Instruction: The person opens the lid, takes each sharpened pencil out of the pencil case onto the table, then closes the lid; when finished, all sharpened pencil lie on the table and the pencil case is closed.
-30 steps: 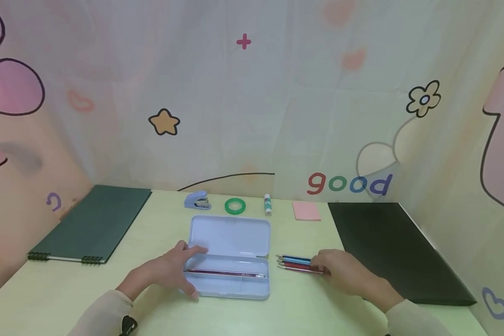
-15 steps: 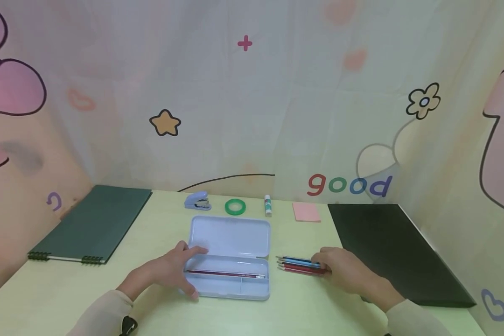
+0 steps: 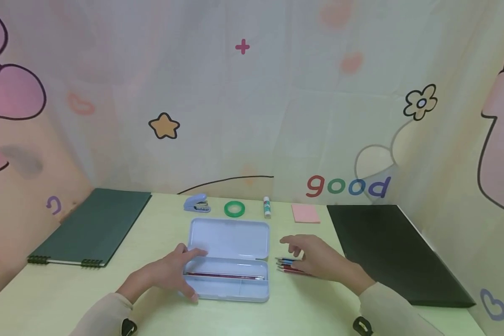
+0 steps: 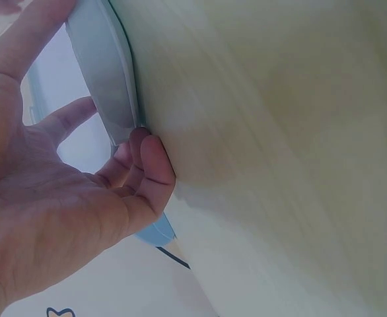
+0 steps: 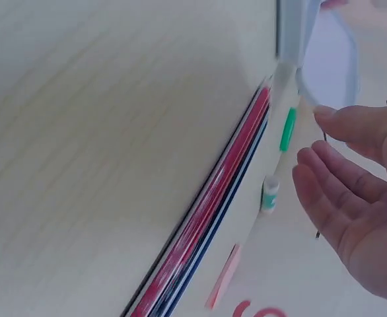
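Two hands | left hand (image 3: 164,274) grips pencil case (image 3: 228,254) edge | right hand (image 3: 319,261) spread, empty, over pencils (image 3: 286,265)

I log along the table's (image 3: 88,298) far edge: stapler (image 3: 197,204), green tape roll (image 3: 234,208), glue stick (image 3: 267,207), pink notes (image 3: 305,213); notebooks at both sides.
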`<state>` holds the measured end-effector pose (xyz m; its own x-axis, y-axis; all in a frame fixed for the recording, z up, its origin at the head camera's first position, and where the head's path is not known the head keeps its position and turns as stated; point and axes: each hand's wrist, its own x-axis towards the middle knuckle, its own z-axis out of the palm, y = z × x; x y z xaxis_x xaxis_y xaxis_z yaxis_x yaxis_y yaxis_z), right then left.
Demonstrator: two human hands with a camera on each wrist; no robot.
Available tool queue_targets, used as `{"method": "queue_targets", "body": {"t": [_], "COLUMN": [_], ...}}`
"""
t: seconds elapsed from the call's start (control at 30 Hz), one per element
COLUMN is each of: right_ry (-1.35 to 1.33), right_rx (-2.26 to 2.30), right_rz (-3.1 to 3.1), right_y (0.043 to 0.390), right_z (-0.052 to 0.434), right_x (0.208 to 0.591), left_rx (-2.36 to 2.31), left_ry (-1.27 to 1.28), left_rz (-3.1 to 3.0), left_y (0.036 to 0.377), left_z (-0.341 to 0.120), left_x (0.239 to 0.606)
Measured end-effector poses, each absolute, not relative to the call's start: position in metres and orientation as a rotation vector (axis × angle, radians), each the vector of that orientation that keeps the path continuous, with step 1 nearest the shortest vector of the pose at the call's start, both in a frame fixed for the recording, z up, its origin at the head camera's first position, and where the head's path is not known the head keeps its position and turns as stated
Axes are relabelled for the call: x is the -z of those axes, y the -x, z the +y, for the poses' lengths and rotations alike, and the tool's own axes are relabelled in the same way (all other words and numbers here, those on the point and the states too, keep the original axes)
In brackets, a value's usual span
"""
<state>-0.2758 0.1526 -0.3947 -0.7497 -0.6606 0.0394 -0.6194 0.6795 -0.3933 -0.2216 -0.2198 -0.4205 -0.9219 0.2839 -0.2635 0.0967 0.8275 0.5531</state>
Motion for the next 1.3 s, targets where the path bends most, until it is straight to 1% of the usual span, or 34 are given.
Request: {"method": "queue_targets", "body": {"t": [0.2, 0.37, 0.57, 1.0, 1.3], "right_ry": [1.162, 1.203, 1.292, 1.342, 1.273], "right_rx": [0.729, 0.699, 0.604, 0.356, 0.291], "right_rz": [2.616, 2.527, 2.462, 2.506, 2.507], "right_y": [0.276, 0.271, 0.268, 0.268, 0.264], "right_z": [0.109, 0.077, 0.049, 0.017, 0.009], "right_x": [0.395, 0.397, 0.404, 0.412, 0.413], "left_rx": [-0.798, -0.798, -0.785, -0.790, -0.781], "left_ry": [-0.324, -0.321, -0.316, -0.323, -0.295], "left_rz": [2.676, 2.677, 2.680, 2.682, 2.672], "left_y": [0.223, 0.222, 0.222, 0.222, 0.222], "left_z": [-0.220, -0.220, -0.220, -0.221, -0.221], "left_x": [0.421, 0.422, 0.424, 0.421, 0.422]}}
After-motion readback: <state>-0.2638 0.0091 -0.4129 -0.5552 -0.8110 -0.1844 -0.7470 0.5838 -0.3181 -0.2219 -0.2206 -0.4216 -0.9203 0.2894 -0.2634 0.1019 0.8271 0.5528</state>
